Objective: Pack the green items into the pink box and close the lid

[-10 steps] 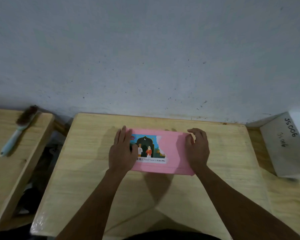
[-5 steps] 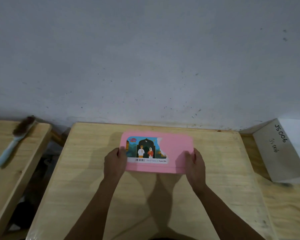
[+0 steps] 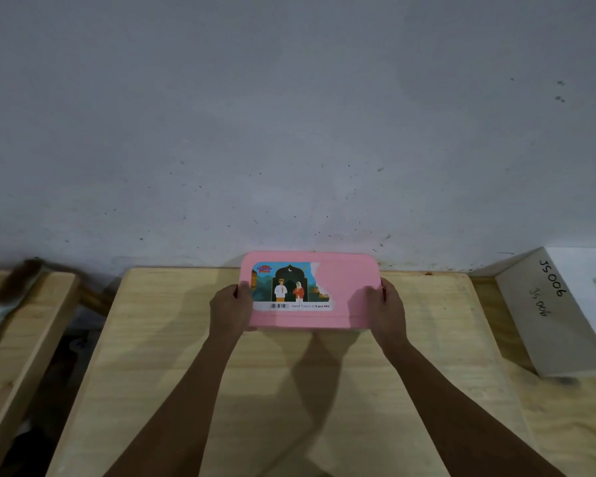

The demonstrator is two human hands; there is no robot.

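The pink box [image 3: 350,287] has its lid on, with a partly torn picture label across the lid's left half. I hold it by both short ends, raised off the wooden table [image 3: 172,339] and tilted so the lid faces me. My left hand [image 3: 230,309] grips the left end, thumb on the lid. My right hand [image 3: 386,309] grips the right end the same way. The box casts a shadow on the table below it. No green items are in view.
A second wooden table [image 3: 21,339] stands at the left with a brush [image 3: 4,297] lying on it. A white block [image 3: 561,311] marked "JS006" sits at the right. A grey wall rises directly behind the tables.
My hands went from lying flat on the lid to gripping the box's ends. The box has risen off the table and tilted toward me.
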